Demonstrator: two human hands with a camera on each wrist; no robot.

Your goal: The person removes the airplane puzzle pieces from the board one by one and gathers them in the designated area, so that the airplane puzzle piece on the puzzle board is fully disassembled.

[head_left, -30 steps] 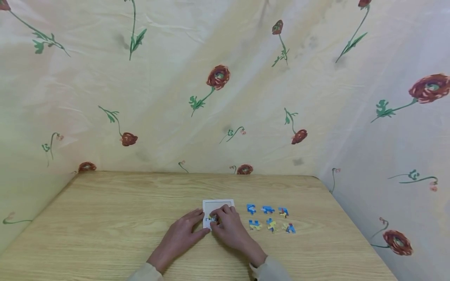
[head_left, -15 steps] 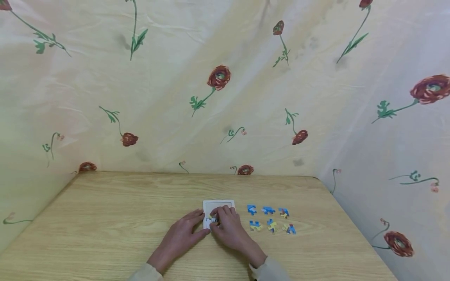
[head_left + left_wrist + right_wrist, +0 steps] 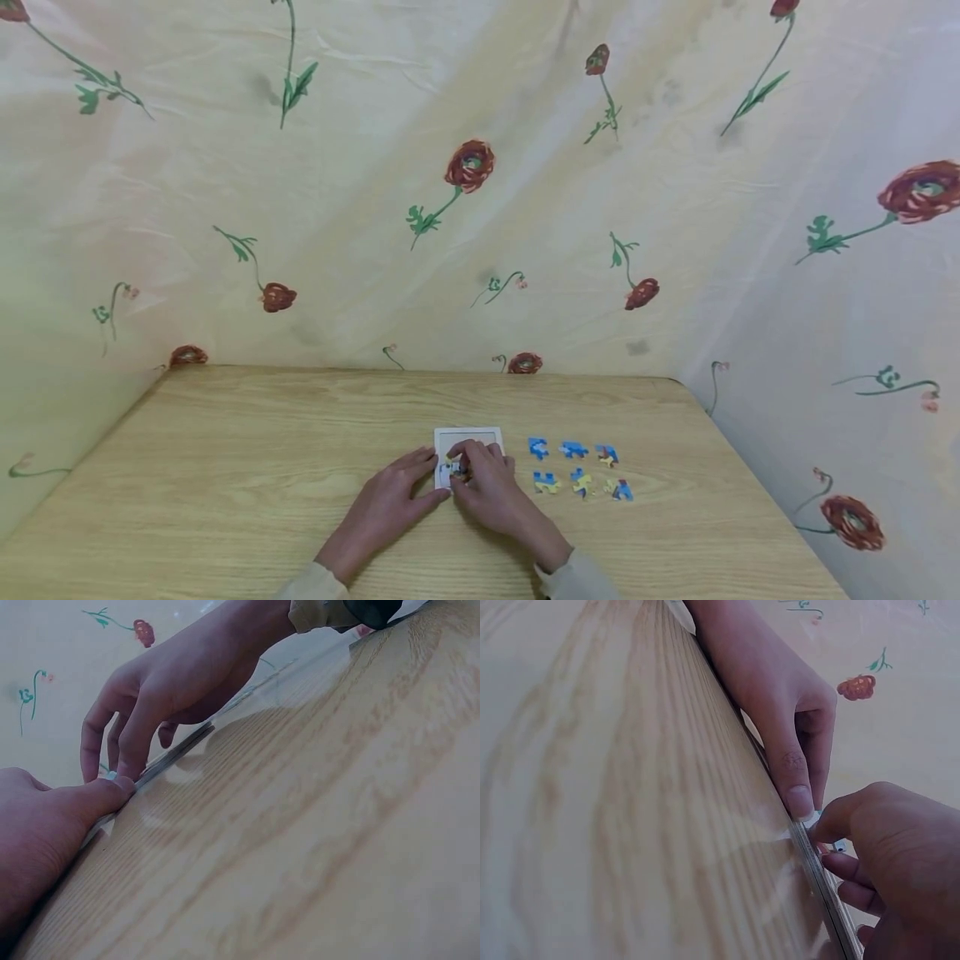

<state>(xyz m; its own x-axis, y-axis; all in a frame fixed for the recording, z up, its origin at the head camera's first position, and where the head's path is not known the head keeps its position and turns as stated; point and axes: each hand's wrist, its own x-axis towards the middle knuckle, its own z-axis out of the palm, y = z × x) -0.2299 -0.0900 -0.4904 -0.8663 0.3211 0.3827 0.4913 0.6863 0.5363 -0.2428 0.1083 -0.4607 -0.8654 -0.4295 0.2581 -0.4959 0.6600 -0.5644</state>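
Note:
A small white puzzle board lies flat on the wooden table. Along its left side rest the fairly straight fingers of my left hand, and that thumb presses at the near left corner. My right hand bends over the board, thumb and fingertips pinching a small jigsaw piece low at its surface. Most of this piece is hidden by the fingers. In the left wrist view, the right fingertips come down close to the left thumb. Yellow and blue-white bits show beside the right fingertips in the head view.
Several loose blue, yellow and red jigsaw pieces lie in two rows right of the board. The wooden table reaches back to a flowered cloth hanging behind and at both sides.
The right fingers have shifted slightly over the board, and a little more of the bits under them shows. My left hand stays at the board's edge; the loose pieces have not moved.

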